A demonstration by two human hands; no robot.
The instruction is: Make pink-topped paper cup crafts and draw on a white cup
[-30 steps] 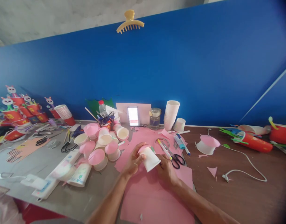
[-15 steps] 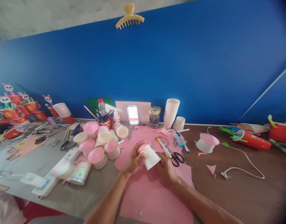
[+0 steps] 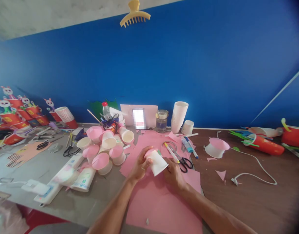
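The tabletop (image 3: 249, 208) is crowded with craft clutter, and a big pink paper sheet (image 3: 161, 208) lies spread under the person's arms. To the left sits a heap of capped cups (image 3: 104, 151) – a good many white cups already wearing pink paper tops, which I'd judge to be the finished lot. One more capped cup (image 3: 216, 148) stands apart on the right, and a stack of plain cups (image 3: 179, 117) by the blue wall looks untouched, so there seems plenty left to do. Black scissors (image 3: 185, 162) lie just beside the hands. Both hands meet on a single white cup (image 3: 158, 163) tilted above the sheet – the left hand (image 3: 139, 166) has its fingers closed round the pink-topped end, the right hand (image 3: 172, 172) grips the rim side
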